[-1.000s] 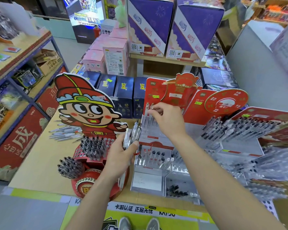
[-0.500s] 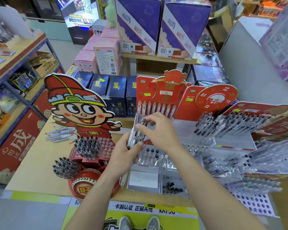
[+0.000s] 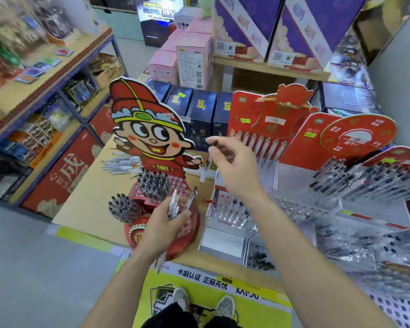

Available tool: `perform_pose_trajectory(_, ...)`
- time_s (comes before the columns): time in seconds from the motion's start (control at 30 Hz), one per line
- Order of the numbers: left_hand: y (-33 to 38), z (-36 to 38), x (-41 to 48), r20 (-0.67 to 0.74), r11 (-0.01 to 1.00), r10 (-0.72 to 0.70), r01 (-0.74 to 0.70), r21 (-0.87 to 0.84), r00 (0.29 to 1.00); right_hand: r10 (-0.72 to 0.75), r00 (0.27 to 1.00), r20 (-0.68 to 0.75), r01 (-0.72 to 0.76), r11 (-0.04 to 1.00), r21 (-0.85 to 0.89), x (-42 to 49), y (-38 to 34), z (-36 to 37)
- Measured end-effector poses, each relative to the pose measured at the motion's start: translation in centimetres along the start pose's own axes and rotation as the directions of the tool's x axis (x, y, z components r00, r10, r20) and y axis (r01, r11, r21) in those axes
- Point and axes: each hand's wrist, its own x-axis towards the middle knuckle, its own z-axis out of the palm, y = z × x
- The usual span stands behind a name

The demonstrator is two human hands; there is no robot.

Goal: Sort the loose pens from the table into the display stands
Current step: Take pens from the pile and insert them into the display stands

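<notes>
Only a couple of bits are actually legible. The yellow banner [image 3: 199, 279] at the near edge, by the feet, says "卡游认证 正品无忧", then something like "KAYOU", half blurred. The red panel [image 3: 66, 171] low on the left shelf has a big "成". The purple boxes [image 3: 246, 24] at the far side carry QR codes. Print on the red display stands [image 3: 270, 119] is too smeared to read.
</notes>
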Motion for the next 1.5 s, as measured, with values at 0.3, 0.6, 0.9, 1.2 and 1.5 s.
perform_pose_trajectory(0.3,-1.9,-11.7,1.2,-0.151,0.999,0.046,-0.047,-0.003,0.987,0.023,1.000,-0.021,-0.025,0.996,-0.090,-1.1,-1.0,9.5)
perform_pose_trajectory(0.6,-3.7,-21.5,5.7,0.001,0.998,0.061,-0.061,-0.026,0.998,0.038,0.993,-0.109,-0.055,0.986,-0.158,0.8,-4.3,18.1)
perform_pose_trajectory(0.9,-5.7,-23.7,8.0,0.112,0.994,0.010,0.002,-0.106,0.994,0.173,0.985,-0.003,-0.154,0.870,-0.468,1.1,-1.0,22.0)
perform_pose_trajectory(1.2,-6.5,-23.8,8.5,0.166,0.993,-0.008,0.027,-0.113,0.986,0.192,0.980,-0.045,-0.190,0.867,-0.461,1.1,0.1,22.1)
perform_pose_trajectory(1.5,-5.3,-20.3,4.9,0.292,0.997,0.063,-0.050,-0.051,0.954,0.086,0.935,-0.344,-0.138,0.982,-0.131,-3.0,-3.8,15.8)
